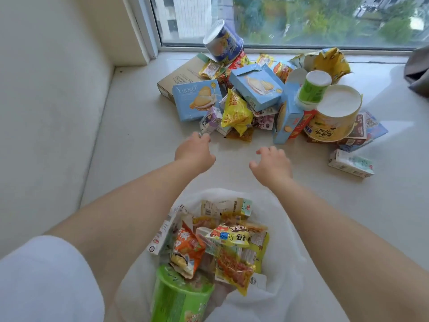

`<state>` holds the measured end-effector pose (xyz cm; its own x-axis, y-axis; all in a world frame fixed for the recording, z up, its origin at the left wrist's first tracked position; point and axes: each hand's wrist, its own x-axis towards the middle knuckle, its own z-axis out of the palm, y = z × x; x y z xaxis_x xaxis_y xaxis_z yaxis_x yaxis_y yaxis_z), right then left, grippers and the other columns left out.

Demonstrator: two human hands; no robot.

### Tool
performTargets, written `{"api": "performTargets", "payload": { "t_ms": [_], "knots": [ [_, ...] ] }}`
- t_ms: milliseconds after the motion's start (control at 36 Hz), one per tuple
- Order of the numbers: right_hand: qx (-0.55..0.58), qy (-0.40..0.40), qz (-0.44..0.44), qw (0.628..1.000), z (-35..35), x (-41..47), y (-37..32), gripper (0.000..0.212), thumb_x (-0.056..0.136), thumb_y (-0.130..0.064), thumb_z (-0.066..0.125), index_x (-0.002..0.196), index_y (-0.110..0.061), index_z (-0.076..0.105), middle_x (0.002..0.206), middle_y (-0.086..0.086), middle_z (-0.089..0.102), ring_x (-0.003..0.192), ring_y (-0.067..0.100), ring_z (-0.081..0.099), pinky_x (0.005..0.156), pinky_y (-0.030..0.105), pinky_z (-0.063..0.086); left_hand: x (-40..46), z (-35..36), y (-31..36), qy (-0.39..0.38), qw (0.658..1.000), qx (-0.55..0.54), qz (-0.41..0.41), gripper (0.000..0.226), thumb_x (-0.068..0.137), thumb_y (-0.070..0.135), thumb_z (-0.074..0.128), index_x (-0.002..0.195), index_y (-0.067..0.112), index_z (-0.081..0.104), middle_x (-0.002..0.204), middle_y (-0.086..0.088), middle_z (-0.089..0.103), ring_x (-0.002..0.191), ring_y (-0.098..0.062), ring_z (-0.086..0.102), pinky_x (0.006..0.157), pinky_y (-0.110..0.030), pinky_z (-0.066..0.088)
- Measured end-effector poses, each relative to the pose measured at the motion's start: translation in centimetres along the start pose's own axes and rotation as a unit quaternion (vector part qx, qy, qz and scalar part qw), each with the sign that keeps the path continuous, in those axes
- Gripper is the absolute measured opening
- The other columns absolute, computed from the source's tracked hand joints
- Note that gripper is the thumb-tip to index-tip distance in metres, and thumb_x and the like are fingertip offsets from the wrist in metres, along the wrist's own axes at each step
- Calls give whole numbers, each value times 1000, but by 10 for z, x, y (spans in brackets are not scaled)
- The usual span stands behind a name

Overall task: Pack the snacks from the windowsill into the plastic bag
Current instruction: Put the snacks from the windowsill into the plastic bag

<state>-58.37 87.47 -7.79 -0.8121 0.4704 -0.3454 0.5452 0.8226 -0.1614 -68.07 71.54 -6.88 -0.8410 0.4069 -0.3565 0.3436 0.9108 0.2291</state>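
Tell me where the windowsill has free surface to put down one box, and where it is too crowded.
Bare sill lies left of the Yuoget box, up to the side wall, and between the pile and the plastic bag, where both hands, left hand and right hand, reach. It is crowded around the yellow bowl and green cup.

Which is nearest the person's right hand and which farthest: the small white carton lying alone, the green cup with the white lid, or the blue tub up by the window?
Measured from the right hand:
1. Small white carton, lying alone on the sill to the hand's right.
2. Green cup, standing in the pile beyond the hand.
3. Blue tub, tilted atop the pile by the window, farthest.
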Motion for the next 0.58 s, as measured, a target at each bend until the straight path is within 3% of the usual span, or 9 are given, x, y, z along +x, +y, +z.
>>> {"api": "performTargets", "payload": {
  "t_ms": [194,278,389,472,583],
  "knots": [
    [70,-5,15,997,2,77,-3,61,88,-46,54,139,-18,36,139,8,38,129,28,35,102,42,35,76,10,14,-11,994,-93,-61,71,82,58,59,139,22,36,136,-12,38,127,-31,40,99,-41,40],
    [188,1,55,981,2,109,-5,70,87,-49,56,142,-13,33,142,11,37,131,29,37,104,40,34,105,12,22,-20,974,-187,-129,90,73,70,60,144,25,29,140,-13,34,131,-33,34,105,-42,35],
    [415,15,177,892,1,150,-6,78,84,-53,59,141,-7,33,140,8,45,129,27,43,103,36,36,138,13,34,-27,950,-257,-176,96,67,74,61,147,36,23,148,-13,21,136,-37,24,109,-45,28],
    [499,3,273,823,5,179,-7,91,77,-66,56,142,-6,34,139,9,46,127,29,44,106,41,36,157,14,43,-43,946,-259,-188,97,66,75,62,147,38,22,155,-14,5,140,-44,12,112,-52,20],
    [589,-11,316,744,7,205,-6,89,72,-72,57,135,-11,45,127,5,53,116,26,49,105,42,37,174,17,52,-61,948,-246,-195,94,66,75,63,145,39,27,156,-13,-2,138,-46,16,112,-51,21]
  ]
}}
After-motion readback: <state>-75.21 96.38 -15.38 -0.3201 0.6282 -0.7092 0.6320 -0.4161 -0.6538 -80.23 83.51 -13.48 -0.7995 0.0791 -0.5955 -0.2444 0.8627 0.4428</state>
